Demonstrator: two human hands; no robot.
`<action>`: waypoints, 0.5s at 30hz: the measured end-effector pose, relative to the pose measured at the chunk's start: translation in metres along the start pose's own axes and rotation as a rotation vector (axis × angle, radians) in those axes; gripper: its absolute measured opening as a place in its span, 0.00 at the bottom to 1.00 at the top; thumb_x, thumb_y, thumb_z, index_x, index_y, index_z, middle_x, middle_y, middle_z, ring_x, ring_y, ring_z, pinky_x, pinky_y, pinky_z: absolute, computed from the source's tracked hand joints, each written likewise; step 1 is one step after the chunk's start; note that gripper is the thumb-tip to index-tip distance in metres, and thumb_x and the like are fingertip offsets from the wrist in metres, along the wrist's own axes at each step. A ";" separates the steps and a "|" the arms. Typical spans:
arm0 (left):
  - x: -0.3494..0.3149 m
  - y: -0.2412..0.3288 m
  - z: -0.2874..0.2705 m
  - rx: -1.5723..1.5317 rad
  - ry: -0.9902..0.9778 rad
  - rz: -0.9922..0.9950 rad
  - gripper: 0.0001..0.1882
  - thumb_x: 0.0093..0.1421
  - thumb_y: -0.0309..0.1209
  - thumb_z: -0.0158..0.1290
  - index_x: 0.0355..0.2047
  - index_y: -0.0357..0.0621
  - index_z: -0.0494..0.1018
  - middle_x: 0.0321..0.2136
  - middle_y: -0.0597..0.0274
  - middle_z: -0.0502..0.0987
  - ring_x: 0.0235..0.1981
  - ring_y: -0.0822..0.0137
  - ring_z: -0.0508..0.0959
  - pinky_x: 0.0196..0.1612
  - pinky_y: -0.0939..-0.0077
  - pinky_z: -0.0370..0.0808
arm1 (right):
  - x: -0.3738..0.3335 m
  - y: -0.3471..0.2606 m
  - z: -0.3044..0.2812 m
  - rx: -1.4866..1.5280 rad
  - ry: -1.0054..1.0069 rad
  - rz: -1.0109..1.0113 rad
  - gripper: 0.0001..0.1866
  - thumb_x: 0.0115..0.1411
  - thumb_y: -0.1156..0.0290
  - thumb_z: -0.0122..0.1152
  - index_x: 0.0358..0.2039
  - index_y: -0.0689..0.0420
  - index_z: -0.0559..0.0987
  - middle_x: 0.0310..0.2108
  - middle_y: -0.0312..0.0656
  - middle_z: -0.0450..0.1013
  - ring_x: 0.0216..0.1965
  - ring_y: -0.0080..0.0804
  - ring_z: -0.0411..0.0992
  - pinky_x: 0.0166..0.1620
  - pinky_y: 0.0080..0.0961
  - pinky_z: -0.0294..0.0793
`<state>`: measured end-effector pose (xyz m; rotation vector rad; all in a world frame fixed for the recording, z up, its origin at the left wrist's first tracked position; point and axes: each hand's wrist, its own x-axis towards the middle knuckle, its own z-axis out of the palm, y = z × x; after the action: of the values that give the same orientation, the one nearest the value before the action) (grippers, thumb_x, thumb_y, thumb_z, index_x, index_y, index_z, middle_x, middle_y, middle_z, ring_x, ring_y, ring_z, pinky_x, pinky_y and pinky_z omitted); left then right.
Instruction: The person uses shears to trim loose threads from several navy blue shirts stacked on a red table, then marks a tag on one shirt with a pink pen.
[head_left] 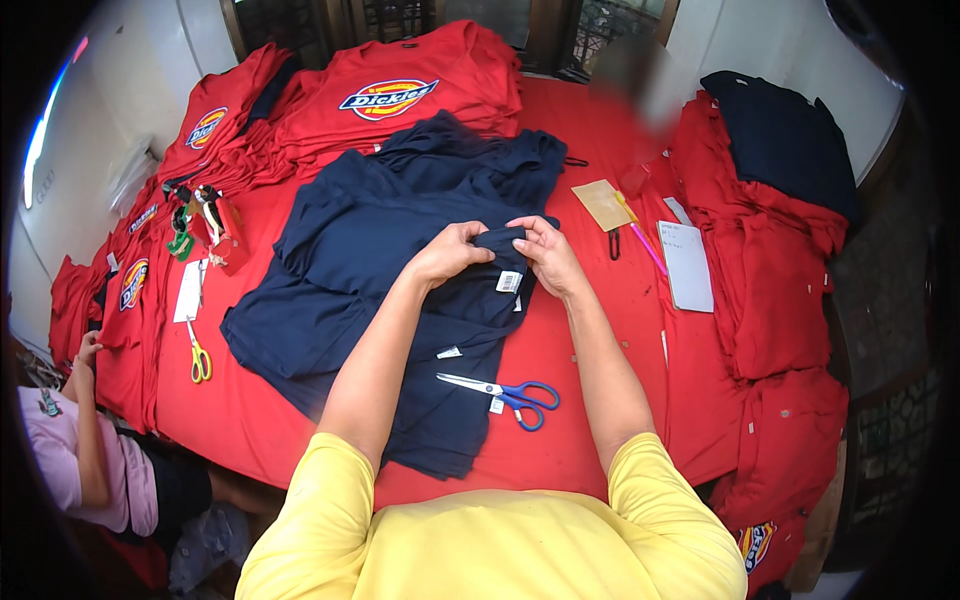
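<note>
Navy blue T-shirts [350,225] lie spread in a loose pile at the middle of a red-covered table. My left hand [450,254] pinches a fold of the top navy shirt. Opposite it, my right hand [548,255] grips the same fold, its thumb and fingers closed on the cloth. A white label [509,281] hangs just below the fold, between my hands. Nearer to me, a pair of blue-handled scissors [510,395] lies with blades partly apart, the tips resting on navy cloth.
Red shirts [400,85] are heaped at the back and left; red stacks [775,290] line the right, one topped by navy cloth [780,140]. Yellow scissors [200,360], a notepad [687,268] and a pink pen [648,248] lie about. A person in pink [85,450] handles red cloth at left.
</note>
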<state>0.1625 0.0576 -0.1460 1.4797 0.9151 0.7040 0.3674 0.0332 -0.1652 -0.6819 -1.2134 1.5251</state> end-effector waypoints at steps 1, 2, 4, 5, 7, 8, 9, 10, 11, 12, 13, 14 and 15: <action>-0.002 0.002 0.001 0.007 0.006 -0.013 0.17 0.51 0.19 0.57 0.44 0.33 0.72 0.35 0.62 0.76 0.34 0.74 0.75 0.39 0.81 0.72 | 0.000 0.000 0.003 0.009 0.000 -0.009 0.15 0.63 0.83 0.49 0.51 0.62 0.68 0.39 0.37 0.74 0.38 0.16 0.71 0.43 0.14 0.70; -0.003 0.003 0.001 0.014 0.013 -0.026 0.18 0.51 0.19 0.57 0.44 0.34 0.72 0.35 0.62 0.76 0.35 0.74 0.75 0.40 0.81 0.71 | -0.001 -0.001 0.005 0.002 0.022 -0.018 0.15 0.63 0.83 0.49 0.51 0.62 0.69 0.38 0.36 0.73 0.37 0.15 0.70 0.42 0.13 0.69; -0.004 0.001 0.005 -0.008 0.060 0.063 0.17 0.51 0.18 0.57 0.43 0.36 0.71 0.31 0.63 0.74 0.29 0.75 0.73 0.34 0.82 0.71 | -0.004 -0.004 0.012 -0.012 0.069 -0.039 0.15 0.63 0.82 0.49 0.50 0.61 0.70 0.36 0.34 0.73 0.35 0.14 0.69 0.40 0.12 0.68; -0.004 0.000 0.008 -0.019 0.082 0.107 0.16 0.52 0.18 0.57 0.42 0.37 0.70 0.29 0.63 0.74 0.26 0.76 0.72 0.32 0.83 0.70 | -0.003 -0.002 0.009 -0.060 0.066 -0.041 0.15 0.63 0.82 0.49 0.50 0.60 0.70 0.34 0.32 0.71 0.34 0.13 0.68 0.39 0.12 0.67; -0.008 0.004 0.010 -0.091 0.084 0.138 0.18 0.52 0.16 0.56 0.44 0.38 0.68 0.31 0.62 0.73 0.27 0.77 0.73 0.33 0.83 0.71 | -0.002 0.002 0.004 -0.155 0.060 -0.041 0.14 0.63 0.82 0.49 0.49 0.59 0.72 0.31 0.30 0.69 0.31 0.12 0.65 0.36 0.11 0.65; -0.010 0.006 0.012 -0.127 0.086 0.151 0.19 0.52 0.16 0.55 0.45 0.39 0.67 0.32 0.62 0.73 0.28 0.77 0.73 0.34 0.82 0.71 | -0.003 0.002 0.006 -0.160 0.073 -0.052 0.13 0.62 0.82 0.49 0.48 0.59 0.72 0.30 0.28 0.67 0.30 0.11 0.63 0.34 0.12 0.63; -0.011 0.006 0.013 -0.131 0.089 0.167 0.19 0.53 0.15 0.54 0.45 0.39 0.67 0.33 0.62 0.73 0.28 0.77 0.73 0.34 0.83 0.72 | -0.004 0.002 0.009 -0.165 0.086 -0.064 0.13 0.62 0.82 0.49 0.46 0.59 0.73 0.29 0.27 0.66 0.29 0.11 0.61 0.33 0.12 0.61; -0.011 0.007 0.015 -0.135 0.091 0.186 0.19 0.53 0.15 0.54 0.45 0.40 0.67 0.33 0.62 0.73 0.29 0.77 0.73 0.34 0.83 0.72 | -0.005 -0.001 0.012 -0.173 0.099 -0.078 0.12 0.62 0.82 0.49 0.45 0.58 0.74 0.28 0.26 0.64 0.28 0.11 0.59 0.31 0.12 0.59; -0.011 0.007 0.016 -0.138 0.093 0.206 0.19 0.54 0.14 0.53 0.45 0.41 0.67 0.33 0.62 0.72 0.29 0.77 0.74 0.35 0.83 0.72 | -0.005 0.001 0.007 -0.225 0.087 -0.082 0.11 0.61 0.81 0.51 0.44 0.58 0.74 0.27 0.26 0.64 0.28 0.11 0.59 0.31 0.12 0.58; -0.011 0.007 0.016 -0.117 0.076 0.203 0.18 0.53 0.16 0.54 0.44 0.41 0.67 0.34 0.63 0.72 0.29 0.78 0.73 0.34 0.82 0.71 | -0.004 0.005 -0.001 -0.277 0.076 -0.087 0.09 0.61 0.80 0.52 0.42 0.57 0.74 0.27 0.26 0.64 0.28 0.11 0.59 0.31 0.12 0.58; -0.012 0.007 0.015 -0.095 0.062 0.198 0.18 0.53 0.17 0.55 0.43 0.42 0.68 0.34 0.63 0.72 0.30 0.78 0.71 0.34 0.82 0.70 | -0.003 0.005 -0.002 -0.327 0.062 -0.090 0.08 0.61 0.78 0.53 0.41 0.57 0.74 0.26 0.26 0.64 0.28 0.11 0.59 0.31 0.13 0.57; -0.013 0.007 0.014 -0.073 0.048 0.192 0.17 0.52 0.19 0.56 0.43 0.43 0.69 0.34 0.64 0.71 0.30 0.78 0.70 0.34 0.82 0.69 | -0.004 0.005 -0.003 -0.426 0.088 -0.051 0.07 0.60 0.77 0.55 0.39 0.57 0.75 0.26 0.26 0.64 0.28 0.12 0.59 0.31 0.13 0.58; -0.013 0.008 0.012 0.022 0.055 0.163 0.16 0.53 0.19 0.57 0.42 0.43 0.69 0.34 0.63 0.72 0.29 0.78 0.71 0.33 0.82 0.70 | -0.005 0.004 -0.004 -0.526 0.113 -0.012 0.06 0.59 0.76 0.57 0.38 0.56 0.75 0.25 0.27 0.64 0.28 0.12 0.60 0.31 0.14 0.58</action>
<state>0.1672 0.0398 -0.1389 1.5737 0.8523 0.8594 0.3712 0.0306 -0.1709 -1.0842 -1.5415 1.1390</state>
